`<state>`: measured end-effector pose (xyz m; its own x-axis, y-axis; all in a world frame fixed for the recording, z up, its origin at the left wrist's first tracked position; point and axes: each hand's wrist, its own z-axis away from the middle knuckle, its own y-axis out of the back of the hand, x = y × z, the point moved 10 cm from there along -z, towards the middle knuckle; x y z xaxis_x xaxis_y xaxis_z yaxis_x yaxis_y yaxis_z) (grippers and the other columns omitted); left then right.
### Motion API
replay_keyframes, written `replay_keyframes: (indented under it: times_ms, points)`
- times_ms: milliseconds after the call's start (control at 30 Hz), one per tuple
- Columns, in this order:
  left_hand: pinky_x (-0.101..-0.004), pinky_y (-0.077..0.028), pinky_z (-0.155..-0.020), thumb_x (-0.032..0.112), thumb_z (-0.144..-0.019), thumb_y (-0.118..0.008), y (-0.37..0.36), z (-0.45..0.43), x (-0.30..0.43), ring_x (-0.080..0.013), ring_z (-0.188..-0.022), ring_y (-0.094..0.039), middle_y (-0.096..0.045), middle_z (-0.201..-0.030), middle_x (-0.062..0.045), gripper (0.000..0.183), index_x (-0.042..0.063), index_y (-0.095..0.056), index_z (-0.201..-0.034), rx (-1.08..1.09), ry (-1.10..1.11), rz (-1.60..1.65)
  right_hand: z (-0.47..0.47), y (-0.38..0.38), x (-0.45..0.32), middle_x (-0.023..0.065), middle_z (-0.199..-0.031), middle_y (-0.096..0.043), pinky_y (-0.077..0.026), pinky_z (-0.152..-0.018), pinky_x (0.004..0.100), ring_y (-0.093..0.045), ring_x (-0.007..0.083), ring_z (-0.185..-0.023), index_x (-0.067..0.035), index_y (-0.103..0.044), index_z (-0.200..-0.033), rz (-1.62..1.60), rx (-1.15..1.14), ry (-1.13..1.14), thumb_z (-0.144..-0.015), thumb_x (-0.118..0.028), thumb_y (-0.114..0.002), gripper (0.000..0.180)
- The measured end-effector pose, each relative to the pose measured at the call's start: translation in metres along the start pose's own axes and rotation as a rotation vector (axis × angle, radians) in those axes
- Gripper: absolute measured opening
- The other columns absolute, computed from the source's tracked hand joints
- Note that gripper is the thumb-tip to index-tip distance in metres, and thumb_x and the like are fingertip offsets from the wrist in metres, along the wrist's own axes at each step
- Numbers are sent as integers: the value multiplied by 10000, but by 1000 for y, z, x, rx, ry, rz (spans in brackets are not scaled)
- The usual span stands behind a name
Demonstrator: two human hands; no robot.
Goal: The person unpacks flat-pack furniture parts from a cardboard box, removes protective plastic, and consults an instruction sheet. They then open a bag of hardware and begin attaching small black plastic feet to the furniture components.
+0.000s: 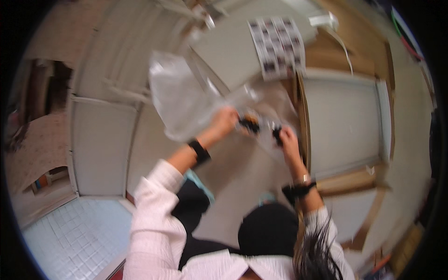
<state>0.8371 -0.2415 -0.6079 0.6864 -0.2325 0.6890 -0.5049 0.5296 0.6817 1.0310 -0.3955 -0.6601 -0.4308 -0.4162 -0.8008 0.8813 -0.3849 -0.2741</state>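
A large clear plastic bag [178,94] stretches between my hands, blurred by motion. My left hand [225,120] grips its plastic near the middle of the view, beside some small black and orange items [250,123] that show through the film. At the right, my right hand [288,137] pinches the plastic together with a small black item [277,134]. What exactly the small items are cannot be told. Both wrists wear black bands.
A printed sheet with rows of pictures [278,47] lies on a pale board [227,52] ahead. To the right is an open cardboard box [303,119] around a pale panel with a raised rim [344,122]. A white cable [344,49] lies behind it. Pale blue tiles [77,231] show lower left.
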Motion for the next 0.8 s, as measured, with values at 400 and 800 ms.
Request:
replay_keyframes:
  times_ms: [400, 800]
  points:
    - [-379, -501, -678, 165, -751, -596, 4, 5, 7, -288, -769, -644, -678, -825, -106, 178, 64, -689, -863, 75, 93, 31, 31, 2, -36, 126, -930, -632, -486, -786, 419, -606, 343, -841, -25, -594, -1032, 1189, 378, 704, -760, -51, -601, 273]
    - [-332, -500, -628, 83, -773, -605, 13, 21, 14, -242, -687, -640, -669, -821, -101, 132, 41, -681, -872, 169, -67, -89, -47, -161, -8, 89, -981, -627, -480, -780, 371, -592, 259, -942, -85, -649, -885, 1717, -230, 530, -773, -86, -574, 135]
